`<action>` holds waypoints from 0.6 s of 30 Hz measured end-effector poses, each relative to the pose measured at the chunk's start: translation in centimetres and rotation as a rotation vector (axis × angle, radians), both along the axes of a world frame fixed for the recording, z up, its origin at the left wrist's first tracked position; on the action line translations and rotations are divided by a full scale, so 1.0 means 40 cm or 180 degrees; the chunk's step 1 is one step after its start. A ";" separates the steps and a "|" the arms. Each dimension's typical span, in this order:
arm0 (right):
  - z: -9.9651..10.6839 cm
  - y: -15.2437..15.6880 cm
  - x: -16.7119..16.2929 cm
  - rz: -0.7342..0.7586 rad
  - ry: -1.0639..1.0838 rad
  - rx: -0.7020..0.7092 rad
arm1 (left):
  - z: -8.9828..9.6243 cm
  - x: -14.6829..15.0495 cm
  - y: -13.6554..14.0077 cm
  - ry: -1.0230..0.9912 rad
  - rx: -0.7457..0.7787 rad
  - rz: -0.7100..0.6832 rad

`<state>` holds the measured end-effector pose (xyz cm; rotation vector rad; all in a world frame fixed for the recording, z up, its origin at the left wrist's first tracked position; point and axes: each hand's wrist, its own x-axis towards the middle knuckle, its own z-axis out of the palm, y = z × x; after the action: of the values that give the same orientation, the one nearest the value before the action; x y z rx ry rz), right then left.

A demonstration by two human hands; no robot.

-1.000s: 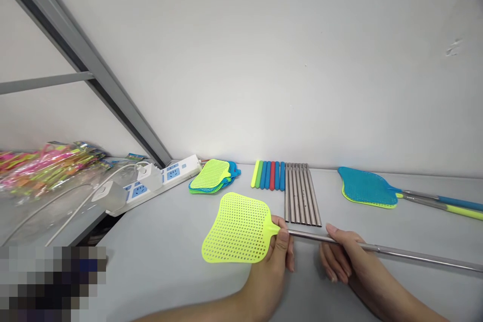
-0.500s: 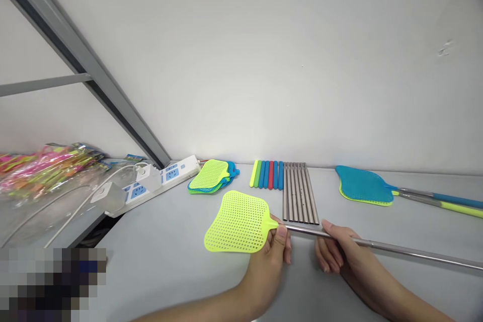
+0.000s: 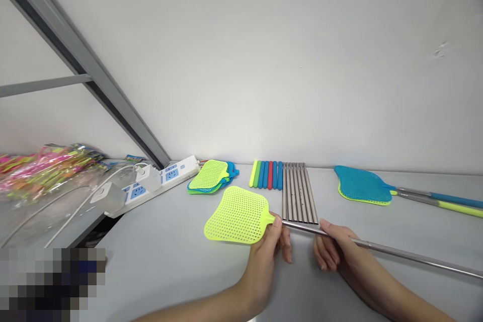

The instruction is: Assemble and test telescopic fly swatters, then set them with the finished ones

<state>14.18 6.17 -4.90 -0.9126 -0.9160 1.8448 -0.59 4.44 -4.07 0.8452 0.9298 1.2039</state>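
A yellow-green fly swatter head [image 3: 237, 215] with a perforated face is joined to a long metal rod [image 3: 411, 257], which runs off the right edge. My left hand [image 3: 269, 246] pinches the neck where head and rod meet, thumb on top. Farther along, my right hand [image 3: 339, 246] is closed around the rod. Just behind my hands lies a row of several metal tubes [image 3: 299, 193], side by side. Beside them are several coloured handle grips [image 3: 266, 175] in yellow, green, blue and red. A stack of swatter heads [image 3: 209, 176] lies to their left.
At the right lie swatters with blue and yellow-green heads [image 3: 364, 186]. A white power strip [image 3: 158, 183] with plugs and cables sits at the left, near plastic-wrapped colourful items [image 3: 56, 166]. A grey metal frame post [image 3: 94, 70] slants down there. A wall [image 3: 287, 60] backs the table.
The swatter head and my left hand have risen slightly, tilting the rod a little so its right end sits lower. Both hands keep their hold.
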 end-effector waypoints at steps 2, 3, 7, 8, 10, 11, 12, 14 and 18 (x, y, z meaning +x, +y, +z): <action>0.002 -0.001 0.001 0.0024 0.0021 -0.0011 | 0.003 0.002 0.000 -0.0233 -0.0040 -0.0017; 0.002 -0.001 0.002 0.0037 0.0042 -0.0022 | 0.005 0.003 0.001 -0.0281 -0.0047 -0.0020; 0.003 0.001 0.007 0.0028 0.0199 -0.0085 | 0.005 0.006 0.004 -0.0098 -0.0022 0.0030; 0.003 0.002 0.008 0.0008 0.0256 -0.0107 | 0.005 0.006 0.004 -0.0035 -0.0020 0.0023; 0.003 0.002 0.010 -0.0027 0.0363 -0.0165 | 0.002 0.006 0.005 0.0064 -0.0012 -0.0035; 0.003 0.002 0.011 -0.0028 0.0403 -0.0190 | 0.001 0.005 0.005 0.0106 -0.0002 -0.0066; 0.003 0.002 0.012 -0.0025 0.0436 -0.0210 | -0.001 0.005 0.005 0.0143 0.0012 -0.0086; 0.003 0.002 0.014 0.0004 0.0503 -0.0215 | -0.003 0.003 0.006 0.0213 0.0022 -0.0097; 0.004 0.002 0.017 0.0155 0.0578 -0.0112 | -0.002 0.005 0.008 0.0323 0.0011 -0.0094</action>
<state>14.84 6.26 -4.74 -0.7358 -0.8017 1.9551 -0.39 4.74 -4.16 0.9267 0.9941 1.1462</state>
